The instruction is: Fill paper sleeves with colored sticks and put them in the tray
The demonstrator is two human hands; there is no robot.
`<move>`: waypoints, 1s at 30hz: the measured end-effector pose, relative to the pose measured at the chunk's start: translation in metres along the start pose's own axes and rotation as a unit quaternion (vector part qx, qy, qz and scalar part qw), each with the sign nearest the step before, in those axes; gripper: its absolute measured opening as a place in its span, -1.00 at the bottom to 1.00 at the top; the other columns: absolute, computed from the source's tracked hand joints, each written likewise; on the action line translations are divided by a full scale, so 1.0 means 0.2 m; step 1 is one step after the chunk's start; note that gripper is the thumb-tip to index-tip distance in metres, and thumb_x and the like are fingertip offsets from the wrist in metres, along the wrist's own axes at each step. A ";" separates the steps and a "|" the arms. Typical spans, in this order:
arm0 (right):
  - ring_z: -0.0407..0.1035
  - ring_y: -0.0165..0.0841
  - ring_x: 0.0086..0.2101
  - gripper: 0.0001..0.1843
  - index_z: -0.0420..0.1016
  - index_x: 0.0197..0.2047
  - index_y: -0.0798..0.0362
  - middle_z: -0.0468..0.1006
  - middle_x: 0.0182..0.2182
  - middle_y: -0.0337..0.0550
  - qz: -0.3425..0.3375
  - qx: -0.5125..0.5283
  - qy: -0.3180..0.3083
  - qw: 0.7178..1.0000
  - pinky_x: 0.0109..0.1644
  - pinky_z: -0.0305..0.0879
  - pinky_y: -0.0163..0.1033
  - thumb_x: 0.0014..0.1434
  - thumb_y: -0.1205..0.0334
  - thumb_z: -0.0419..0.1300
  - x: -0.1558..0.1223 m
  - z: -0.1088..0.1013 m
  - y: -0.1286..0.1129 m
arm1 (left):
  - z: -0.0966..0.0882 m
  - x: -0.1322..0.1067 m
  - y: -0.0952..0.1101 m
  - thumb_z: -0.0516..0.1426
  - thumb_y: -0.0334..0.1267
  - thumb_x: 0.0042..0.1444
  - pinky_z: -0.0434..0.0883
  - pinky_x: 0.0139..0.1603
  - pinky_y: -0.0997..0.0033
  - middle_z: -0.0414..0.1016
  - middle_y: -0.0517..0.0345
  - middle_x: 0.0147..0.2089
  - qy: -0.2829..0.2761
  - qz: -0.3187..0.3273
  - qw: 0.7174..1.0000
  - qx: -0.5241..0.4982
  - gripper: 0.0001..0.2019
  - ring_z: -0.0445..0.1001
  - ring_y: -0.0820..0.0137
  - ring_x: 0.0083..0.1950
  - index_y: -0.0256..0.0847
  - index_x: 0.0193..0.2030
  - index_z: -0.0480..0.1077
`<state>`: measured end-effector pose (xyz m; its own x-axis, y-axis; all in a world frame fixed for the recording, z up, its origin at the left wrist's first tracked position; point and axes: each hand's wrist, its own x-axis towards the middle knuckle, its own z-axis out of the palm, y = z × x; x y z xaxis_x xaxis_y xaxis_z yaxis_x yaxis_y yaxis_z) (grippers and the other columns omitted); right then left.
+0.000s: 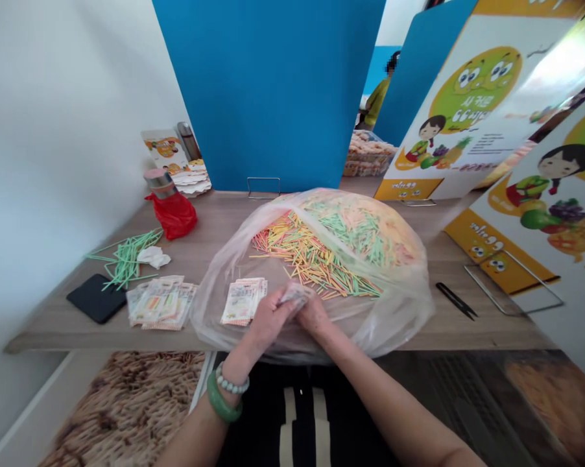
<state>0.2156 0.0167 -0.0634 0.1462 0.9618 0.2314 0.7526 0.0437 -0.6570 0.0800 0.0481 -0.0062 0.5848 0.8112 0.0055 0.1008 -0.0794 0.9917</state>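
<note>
My left hand (272,314), with a green bangle and a bead bracelet on its wrist, pinches a small printed plastic packet (296,294). The fingers of my right hand (314,314) are closed at the packet's other side, partly hidden. Both hands are over the front of a large clear plastic bag (409,305) spread on the table. Inside its opening, just beyond my hands, lies a heap of thin red, yellow and green sticks (305,250). A stack of flat printed packets (244,301) sits left of my left hand.
At left are filled packets (159,303), a black phone-like slab (96,298), loose green sticks (127,258), a crumpled tissue (154,257) and a red bag (173,215). Black tweezers (456,301) lie right. Blue (277,91) and printed panels (458,104) stand behind; beyond them is a person (377,100).
</note>
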 end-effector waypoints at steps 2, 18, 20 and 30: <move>0.38 -0.32 -0.33 -0.80 0.45 -0.26 0.03 0.52 -0.38 -0.22 0.024 0.082 0.011 0.996 -0.21 0.36 -0.28 0.20 0.30 0.00 -0.01 -0.02 0.00 | -0.04 -0.01 0.03 0.22 -0.16 0.06 0.49 0.05 0.20 0.63 0.03 -0.06 0.079 -0.035 0.992 -0.089 -0.63 0.58 0.22 -0.05 -0.22 0.01 0.48; 0.35 -0.30 -0.29 -0.73 0.37 -0.07 0.02 0.47 -0.32 -0.21 0.059 0.221 0.045 0.972 -0.15 0.27 -0.23 0.17 0.20 0.01 -0.07 -0.11 -0.02 | -0.15 -0.12 -0.03 0.04 -0.40 -0.06 0.38 -0.06 0.35 0.55 0.21 -0.29 0.005 -0.049 0.978 0.202 -0.75 0.48 0.34 -0.19 -0.16 -0.24 0.46; 0.36 -0.30 -0.34 -0.75 0.36 -0.08 0.01 0.46 -0.39 -0.25 0.069 0.237 0.029 0.969 -0.18 0.28 -0.23 0.18 0.20 0.01 -0.06 -0.12 -0.04 | -0.16 -0.14 0.00 0.05 -0.40 -0.06 0.38 -0.04 0.33 0.55 0.18 -0.33 -0.006 -0.055 0.977 0.207 -0.84 0.49 0.31 -0.19 -0.16 -0.39 0.44; 0.32 -0.29 -0.34 -0.85 0.34 -0.30 -0.02 0.41 -0.41 -0.22 0.037 0.171 -0.001 0.985 -0.22 0.23 -0.23 0.19 0.26 -0.03 -0.03 -0.12 0.00 | -0.08 -0.05 -0.03 0.13 -0.10 0.14 0.43 -0.07 0.36 0.57 0.11 -0.19 0.039 -0.082 0.992 -0.089 -0.70 0.50 0.32 -0.16 -0.24 -0.08 0.44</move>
<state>0.2296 0.0042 -0.0470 0.1909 0.9664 0.1719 0.4799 0.0609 -0.8752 0.0613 0.0493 -0.0111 0.5076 0.8477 -0.1539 0.0410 0.1547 0.9871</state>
